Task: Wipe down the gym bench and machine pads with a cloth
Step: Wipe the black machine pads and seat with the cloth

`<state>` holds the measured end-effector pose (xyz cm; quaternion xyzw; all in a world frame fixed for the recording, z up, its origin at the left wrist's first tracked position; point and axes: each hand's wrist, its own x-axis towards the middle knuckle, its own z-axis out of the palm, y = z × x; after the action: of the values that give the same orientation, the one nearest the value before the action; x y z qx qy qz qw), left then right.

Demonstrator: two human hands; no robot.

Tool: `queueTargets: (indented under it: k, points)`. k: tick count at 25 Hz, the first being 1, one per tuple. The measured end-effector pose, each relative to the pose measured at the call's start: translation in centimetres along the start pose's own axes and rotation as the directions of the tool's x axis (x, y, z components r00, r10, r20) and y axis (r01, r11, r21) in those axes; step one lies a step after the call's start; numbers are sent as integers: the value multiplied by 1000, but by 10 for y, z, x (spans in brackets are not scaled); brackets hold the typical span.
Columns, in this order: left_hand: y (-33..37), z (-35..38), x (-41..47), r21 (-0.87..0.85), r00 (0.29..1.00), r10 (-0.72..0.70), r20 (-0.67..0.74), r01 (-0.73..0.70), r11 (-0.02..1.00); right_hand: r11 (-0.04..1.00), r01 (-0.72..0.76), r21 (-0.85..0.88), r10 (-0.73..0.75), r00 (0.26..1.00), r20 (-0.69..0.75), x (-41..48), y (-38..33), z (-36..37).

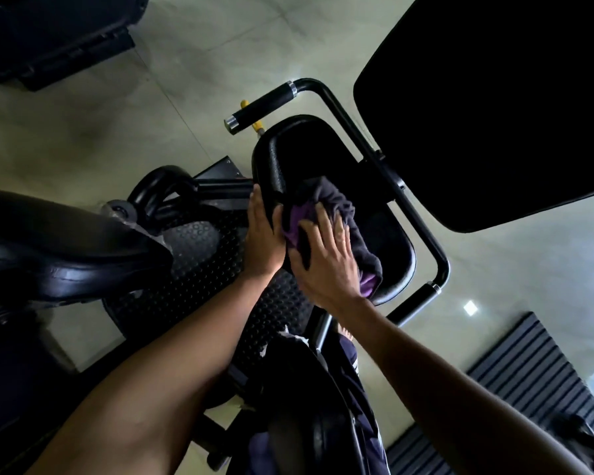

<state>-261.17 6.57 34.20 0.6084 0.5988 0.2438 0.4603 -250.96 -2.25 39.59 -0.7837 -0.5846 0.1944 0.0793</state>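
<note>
A black padded machine seat [299, 149] sits at the middle of the view. On it lies a crumpled grey and purple cloth [336, 207]. My right hand [326, 262] lies flat on the cloth with fingers spread, pressing it onto the seat. My left hand [263, 234] holds the seat's left edge, thumb beside the cloth; its fingertips are hidden behind the rim. A large black back pad [494, 108] fills the upper right.
A black tubular frame with a padded handle [261, 106] wraps round the seat. Another black pad [59, 241] juts in from the left. A studded footplate [199, 248] lies below it. Ribbed floor mats [518, 365] are at lower right. Pale tiled floor surrounds everything.
</note>
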Motion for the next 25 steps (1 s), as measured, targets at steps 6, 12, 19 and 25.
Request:
queueTargets:
  k: [6,12,19,25]
  points:
    - [-14,-5,-8,-48,997,-7,79,11,999,983,-118,-144,110,992,-62,7,63,-20]
    - [-23,-5,-12,-21,992,-25,120,28,999,988,-151,30,153,984,-89,6,-16,17]
    - [3,-13,-12,-44,991,-14,132,20,999,989,-51,-138,36,994,-105,-60,78,14]
    - [-8,-10,-5,25,992,-16,128,13,1000,991,82,-109,-90,993,-73,-18,3,31]
